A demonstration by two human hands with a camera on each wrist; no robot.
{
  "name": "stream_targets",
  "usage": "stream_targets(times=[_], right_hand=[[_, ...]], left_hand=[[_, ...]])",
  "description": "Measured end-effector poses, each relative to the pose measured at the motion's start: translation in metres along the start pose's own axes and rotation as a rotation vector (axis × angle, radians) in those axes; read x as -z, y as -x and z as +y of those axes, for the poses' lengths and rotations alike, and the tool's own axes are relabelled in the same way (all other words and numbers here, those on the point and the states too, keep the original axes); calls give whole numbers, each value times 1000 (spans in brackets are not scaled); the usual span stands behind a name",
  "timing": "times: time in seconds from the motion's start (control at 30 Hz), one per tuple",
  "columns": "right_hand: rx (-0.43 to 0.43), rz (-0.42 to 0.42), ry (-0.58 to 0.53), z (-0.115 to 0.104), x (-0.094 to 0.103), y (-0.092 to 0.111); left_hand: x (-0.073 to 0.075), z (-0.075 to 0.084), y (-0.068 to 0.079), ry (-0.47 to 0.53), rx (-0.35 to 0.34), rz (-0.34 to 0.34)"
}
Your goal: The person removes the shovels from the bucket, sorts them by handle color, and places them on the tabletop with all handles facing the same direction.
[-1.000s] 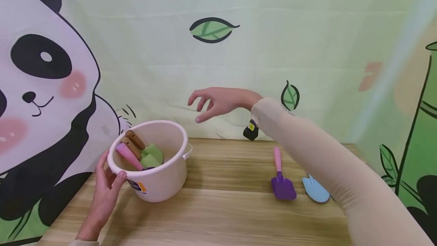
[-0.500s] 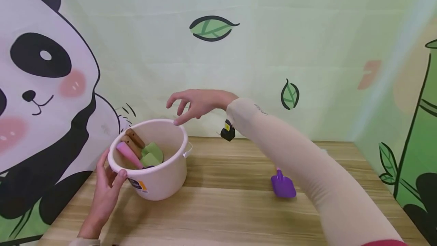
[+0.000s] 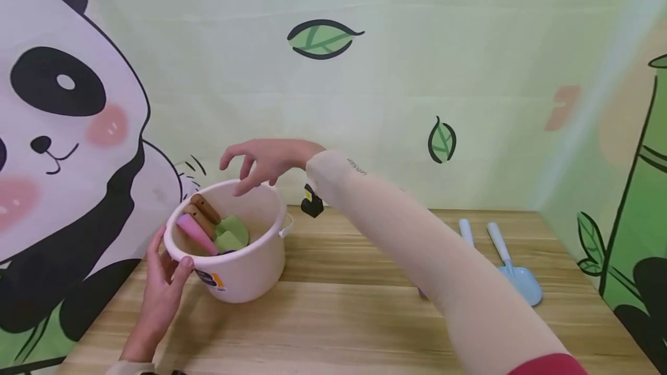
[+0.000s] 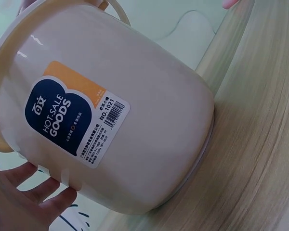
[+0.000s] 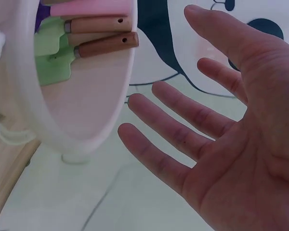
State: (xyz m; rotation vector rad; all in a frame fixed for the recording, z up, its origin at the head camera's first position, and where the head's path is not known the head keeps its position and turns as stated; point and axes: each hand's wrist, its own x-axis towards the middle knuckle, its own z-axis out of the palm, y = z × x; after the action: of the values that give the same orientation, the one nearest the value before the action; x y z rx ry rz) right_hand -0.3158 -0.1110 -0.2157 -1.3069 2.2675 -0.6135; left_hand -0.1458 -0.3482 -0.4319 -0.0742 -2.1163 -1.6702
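A pale pink plastic bucket (image 3: 252, 276) stands on the table at left, its label (image 4: 77, 115) facing me in the left wrist view. My left hand (image 3: 161, 297) holds its near left rim, thumb on the front and fingers around the side. Inside lean two green hand shovels (image 3: 233, 236) with brown wooden handles (image 3: 207, 208). Beside them lies a pink handle (image 3: 197, 235), joined to a purple part (image 5: 42, 14) in the right wrist view. My right hand (image 3: 271, 158) hovers over the bucket's far rim, fingers spread and slightly bent, holding nothing.
Two light blue handles rest at right on the wooden table (image 3: 339, 328); one belongs to a light blue shovel (image 3: 523, 283). My right sleeve (image 3: 406, 236) hides part of the other tools there. A panda-print cloth (image 3: 391, 74) hangs behind.
My right hand has moved left, from beside the bucket to over its far rim. The sleeve now covers the purple shovel and uncovers light blue handles. My left hand keeps its grip.
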Motion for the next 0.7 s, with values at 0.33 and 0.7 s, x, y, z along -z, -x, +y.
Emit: stream_targets(times=[0.33, 0.7], right_hand=[[-23, -20, 27, -14, -21, -34], [-97, -79, 67, -28, -43, -68]], left_hand=[[0, 2, -2, -39, 2, 0], [2, 1, -2, -40, 8, -17]])
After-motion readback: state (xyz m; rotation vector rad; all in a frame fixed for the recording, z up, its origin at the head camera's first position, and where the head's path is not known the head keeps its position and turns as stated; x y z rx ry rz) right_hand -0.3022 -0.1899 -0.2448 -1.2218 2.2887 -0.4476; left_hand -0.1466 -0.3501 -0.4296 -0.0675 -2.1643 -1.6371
